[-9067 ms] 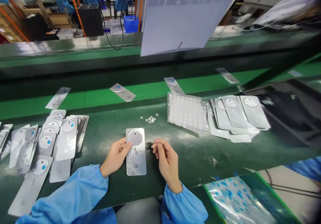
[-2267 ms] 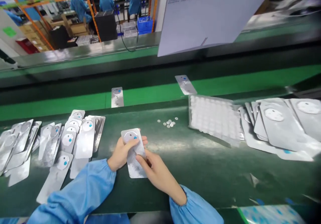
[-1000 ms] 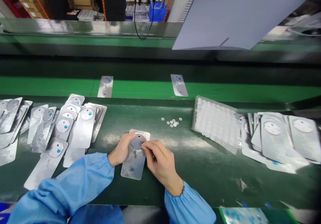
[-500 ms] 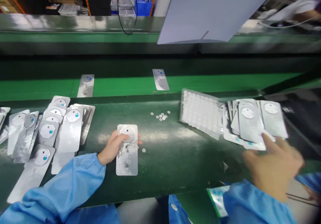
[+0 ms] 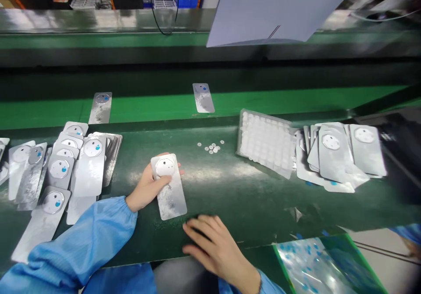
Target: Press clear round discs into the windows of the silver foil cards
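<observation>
My left hand (image 5: pixel 147 188) grips a silvery plate (image 5: pixel 168 187) by its upper end, thumb on the round disc near its top; the plate lies tilted on the dark green bench. My right hand (image 5: pixel 213 243) rests near the bench's front edge, just below and right of the plate, fingers spread and slightly curled, holding nothing I can see. Several tiny white discs (image 5: pixel 211 147) lie loose on the bench beyond the plate. A clear tray of white discs (image 5: pixel 265 141) sits to the right.
A fanned pile of plates with blue dots (image 5: pixel 62 166) lies at the left, another pile of plates (image 5: pixel 338 153) at the right. Two single plates (image 5: pixel 203 97) ride the green belt behind. A bin of blue-spotted film (image 5: pixel 315 263) is at the lower right. A grey panel (image 5: pixel 279 8) hangs overhead.
My right hand swung from the plate to the right pile half a second ago, then came back to the bench's front edge below the plate. My left hand turned the plate slightly.
</observation>
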Tool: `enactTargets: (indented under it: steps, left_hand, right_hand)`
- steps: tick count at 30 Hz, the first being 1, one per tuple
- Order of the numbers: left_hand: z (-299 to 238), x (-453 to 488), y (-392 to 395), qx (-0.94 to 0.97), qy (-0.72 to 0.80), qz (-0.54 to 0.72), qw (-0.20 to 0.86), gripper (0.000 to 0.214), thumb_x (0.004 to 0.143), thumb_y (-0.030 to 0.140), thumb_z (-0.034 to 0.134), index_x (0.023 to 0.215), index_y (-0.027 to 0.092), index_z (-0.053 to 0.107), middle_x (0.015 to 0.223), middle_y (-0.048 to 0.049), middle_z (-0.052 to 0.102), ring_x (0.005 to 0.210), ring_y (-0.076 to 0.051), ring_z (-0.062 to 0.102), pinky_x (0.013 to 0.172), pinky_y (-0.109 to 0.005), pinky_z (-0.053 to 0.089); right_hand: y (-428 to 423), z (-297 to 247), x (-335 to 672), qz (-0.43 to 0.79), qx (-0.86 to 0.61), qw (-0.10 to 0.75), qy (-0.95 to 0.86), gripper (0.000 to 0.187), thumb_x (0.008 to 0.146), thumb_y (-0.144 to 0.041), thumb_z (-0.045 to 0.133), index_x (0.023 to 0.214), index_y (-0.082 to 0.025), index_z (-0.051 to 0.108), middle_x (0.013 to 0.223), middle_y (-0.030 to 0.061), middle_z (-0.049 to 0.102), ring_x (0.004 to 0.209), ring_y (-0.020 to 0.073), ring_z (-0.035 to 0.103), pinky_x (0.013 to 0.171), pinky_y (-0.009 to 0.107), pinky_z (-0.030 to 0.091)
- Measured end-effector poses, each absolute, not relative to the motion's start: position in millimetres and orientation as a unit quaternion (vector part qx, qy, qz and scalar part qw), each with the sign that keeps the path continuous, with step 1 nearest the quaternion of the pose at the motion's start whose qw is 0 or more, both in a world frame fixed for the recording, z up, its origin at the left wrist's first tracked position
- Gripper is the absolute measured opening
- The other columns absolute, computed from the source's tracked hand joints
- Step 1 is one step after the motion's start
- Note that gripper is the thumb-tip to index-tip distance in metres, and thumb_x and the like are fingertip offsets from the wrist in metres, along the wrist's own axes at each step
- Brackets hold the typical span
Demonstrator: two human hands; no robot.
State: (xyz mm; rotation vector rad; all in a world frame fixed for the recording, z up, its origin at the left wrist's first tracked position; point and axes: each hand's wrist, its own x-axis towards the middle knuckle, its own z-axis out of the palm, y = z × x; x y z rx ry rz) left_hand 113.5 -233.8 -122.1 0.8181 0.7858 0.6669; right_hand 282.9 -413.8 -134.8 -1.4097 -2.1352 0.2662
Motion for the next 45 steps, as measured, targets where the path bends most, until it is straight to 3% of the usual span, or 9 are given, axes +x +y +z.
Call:
enactTargets:
  steps: [8, 11, 13, 15, 26, 30, 35, 41, 45]
  left_hand:
    - [-121.0, 112.7, -246.0, 0.440, 0.361, 0.350, 0.744, 0.115, 0.088, 0.021, 0.074, 0.165, 0.036, -0.010, 0.141, -0.0119, 0.065, 0.113, -0.027, 0.075, 0.105, -0.044, 0.053]
    - [-114.9, 111.0, -252.7, 0.517, 0.381, 0.346, 0.684, 0.085, 0.090, 0.020, 0.072, 0.163, 0.030, 0.030, 0.135, -0.0103, 0.069, 0.112, -0.026, 0.075, 0.107, -0.039, 0.051]
    - [-111.4, 109.7, -255.6, 0.575, 0.383, 0.329, 0.644, 0.041, 0.091, 0.022, 0.069, 0.133, 0.022, 0.070, 0.128, -0.0106, 0.074, 0.115, -0.028, 0.073, 0.108, -0.038, 0.049]
    - [-109.3, 108.5, -257.0, 0.621, 0.383, 0.306, 0.611, 0.022, 0.094, 0.023, 0.066, 0.109, 0.021, 0.082, 0.122, -0.0099, 0.078, 0.118, -0.029, 0.070, 0.108, -0.037, 0.048]
    - [-119.9, 106.5, -266.1, 0.685, 0.307, 0.293, 0.593, 0.018, 0.087, 0.029, 0.079, 0.104, 0.031, 0.085, 0.099, -0.0063, 0.083, 0.094, -0.027, 0.075, 0.090, -0.037, 0.056]
    - [-118.9, 107.6, -264.8, 0.667, 0.333, 0.285, 0.602, 0.014, 0.086, 0.032, 0.080, 0.097, 0.028, 0.087, 0.080, -0.0058, 0.081, 0.070, -0.021, 0.070, 0.059, -0.028, 0.051]
    - [-118.9, 109.5, -262.8, 0.659, 0.348, 0.307, 0.591, 0.011, 0.079, 0.031, 0.087, 0.087, 0.023, 0.086, 0.083, -0.0045, 0.081, 0.054, -0.012, 0.057, 0.049, -0.023, 0.042]
    - [-121.4, 110.5, -261.7, 0.675, 0.340, 0.326, 0.568, 0.010, 0.077, 0.029, 0.089, 0.082, 0.022, 0.084, 0.082, -0.0027, 0.081, 0.060, -0.012, 0.063, 0.048, -0.021, 0.043]
    - [-118.8, 110.5, -260.5, 0.686, 0.317, 0.331, 0.565, 0.016, 0.077, 0.032, 0.089, 0.089, 0.022, 0.084, 0.088, -0.0038, 0.082, 0.077, -0.019, 0.074, 0.065, -0.025, 0.056]
  right_hand:
    - [-438.8, -135.0, 279.4, 0.269, -0.448, 0.419, -0.743, 0.022, 0.106, -0.025, 0.055, 0.113, -0.027, 0.076, 0.093, 0.0057, 0.081, 0.085, 0.0238, 0.076, 0.074, 0.034, 0.061]
    - [-416.0, -122.0, 277.5, 0.366, -0.535, 0.493, -0.580, 0.024, 0.102, -0.025, 0.062, 0.084, -0.024, 0.077, 0.078, 0.0050, 0.076, 0.061, 0.0194, 0.070, 0.055, 0.029, 0.059]
    - [-393.9, -113.1, 280.1, 0.383, -0.601, 0.511, -0.481, 0.026, 0.099, -0.030, 0.066, 0.078, -0.021, 0.078, 0.069, 0.0038, 0.071, 0.048, 0.0153, 0.061, 0.044, 0.027, 0.051]
    - [-371.4, -106.9, 285.1, 0.392, -0.623, 0.523, -0.430, 0.024, 0.095, -0.037, 0.070, 0.081, -0.020, 0.079, 0.064, 0.0021, 0.068, 0.046, 0.0139, 0.058, 0.043, 0.027, 0.050]
    - [-337.2, -99.3, 286.1, 0.564, -0.581, 0.497, -0.312, 0.062, 0.063, -0.050, 0.097, 0.083, -0.025, 0.044, 0.059, -0.0040, 0.070, 0.046, 0.0117, 0.056, 0.045, 0.022, 0.051]
    - [-338.0, -97.5, 287.2, 0.573, -0.571, 0.496, -0.316, 0.051, 0.073, -0.056, 0.089, 0.089, -0.023, 0.054, 0.060, -0.0024, 0.069, 0.049, 0.0128, 0.058, 0.046, 0.023, 0.050]
    - [-343.0, -95.5, 287.3, 0.565, -0.580, 0.458, -0.368, 0.042, 0.083, -0.058, 0.080, 0.083, -0.017, 0.070, 0.064, 0.0009, 0.065, 0.043, 0.0082, 0.047, 0.040, 0.021, 0.038]
    - [-343.1, -95.0, 284.9, 0.579, -0.565, 0.453, -0.375, 0.036, 0.084, -0.050, 0.083, 0.080, -0.016, 0.073, 0.055, -0.0039, 0.052, 0.044, 0.0059, 0.037, 0.040, 0.020, 0.027]
    - [-341.7, -94.4, 285.3, 0.569, -0.568, 0.454, -0.383, 0.036, 0.088, -0.051, 0.078, 0.081, -0.016, 0.071, 0.056, -0.0043, 0.050, 0.044, 0.0061, 0.037, 0.040, 0.021, 0.026]
